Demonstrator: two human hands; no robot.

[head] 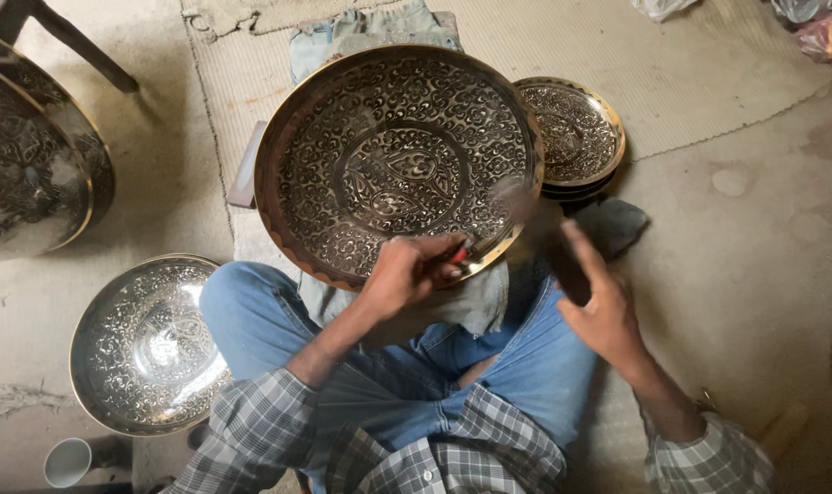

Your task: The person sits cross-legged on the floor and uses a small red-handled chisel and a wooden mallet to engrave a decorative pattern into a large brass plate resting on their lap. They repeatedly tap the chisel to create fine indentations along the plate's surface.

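A large round engraved metal bowl (393, 160) with a brass-coloured rim rests tilted on my lap and a cloth. At the bowl's near rim, my left hand (407, 273) grips a small tool with a red tip (460, 256), pressed against the metal. To the right of the bowl, my right hand (603, 311) is closed around a dark handle; its blurred hammer head (517, 197) hovers over the bowl's right rim.
A stack of smaller engraved plates (576, 133) lies behind the bowl on a woven mat (709, 64). Another engraved bowl (146, 343) sits on the floor at my left knee, a larger one (32, 155) at far left. A white cup (69, 460) stands bottom left.
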